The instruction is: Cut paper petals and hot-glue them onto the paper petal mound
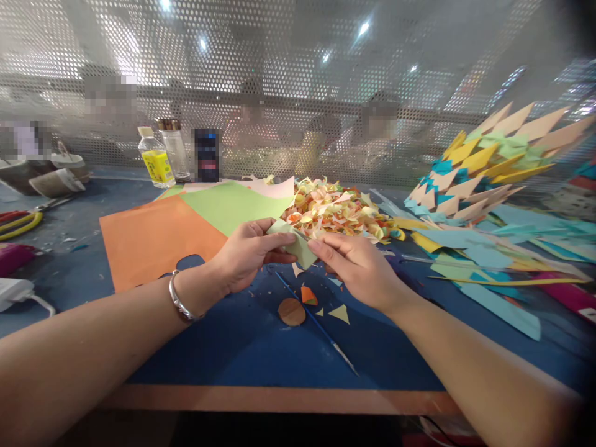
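Between both hands I hold a small piece of pale green paper (302, 251) above the blue table. My left hand (254, 251) pinches its left side, thumb on top. At its right edge, the thumb and fingers of my right hand (356, 261) are closed on it. Below the hands lie a thin blue brush (328, 335), a round wooden disc (292, 311), an orange paper scrap (308, 295) and a pale yellow triangle of paper (341, 314). Just behind the hands rises a heap of coloured paper snippets (335, 208).
Large orange (149, 239) and green (242, 202) sheets lie at left. Farther back stand a yellow-labelled bottle (157, 162), a glass jar (177, 152) and a phone (207, 155). Yellow-handled scissors (23, 225) lie far left. Right are a spiky paper construction (484, 164) and blue strips (503, 309).
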`<state>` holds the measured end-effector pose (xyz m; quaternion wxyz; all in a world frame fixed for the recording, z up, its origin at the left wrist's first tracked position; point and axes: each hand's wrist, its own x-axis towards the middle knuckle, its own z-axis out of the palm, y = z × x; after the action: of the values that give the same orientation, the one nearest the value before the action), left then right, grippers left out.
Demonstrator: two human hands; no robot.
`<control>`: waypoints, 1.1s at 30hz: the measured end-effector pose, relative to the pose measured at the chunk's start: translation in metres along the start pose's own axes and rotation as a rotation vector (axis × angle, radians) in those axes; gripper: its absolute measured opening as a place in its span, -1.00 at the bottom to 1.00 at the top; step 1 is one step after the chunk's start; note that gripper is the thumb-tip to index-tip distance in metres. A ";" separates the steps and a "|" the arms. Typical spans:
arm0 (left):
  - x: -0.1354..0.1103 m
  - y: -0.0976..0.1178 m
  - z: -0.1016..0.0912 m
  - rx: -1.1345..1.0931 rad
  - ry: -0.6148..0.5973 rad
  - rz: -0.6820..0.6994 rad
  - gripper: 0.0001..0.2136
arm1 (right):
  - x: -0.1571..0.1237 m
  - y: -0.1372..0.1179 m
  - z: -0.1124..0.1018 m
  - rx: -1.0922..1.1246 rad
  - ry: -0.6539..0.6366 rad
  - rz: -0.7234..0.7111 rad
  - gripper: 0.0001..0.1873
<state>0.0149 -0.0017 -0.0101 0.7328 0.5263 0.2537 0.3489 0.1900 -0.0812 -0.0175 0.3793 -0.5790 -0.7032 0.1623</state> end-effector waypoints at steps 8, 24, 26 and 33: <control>0.000 0.002 0.000 0.002 -0.028 -0.025 -0.98 | 0.000 0.000 0.000 0.007 -0.008 -0.004 -0.49; -0.003 0.003 0.002 0.007 -0.050 -0.066 -0.97 | 0.001 -0.001 0.000 0.005 -0.023 0.003 -0.49; -0.004 0.003 0.003 0.005 -0.030 -0.062 -0.96 | 0.001 -0.002 0.000 0.007 -0.022 0.002 -0.49; -0.005 0.005 0.004 0.008 0.020 -0.065 -0.88 | 0.000 0.000 0.001 0.044 -0.026 0.003 -0.50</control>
<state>0.0132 -0.0069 -0.0046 0.7391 0.5171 0.2793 0.3290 0.1888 -0.0811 -0.0181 0.3826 -0.5692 -0.7036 0.1860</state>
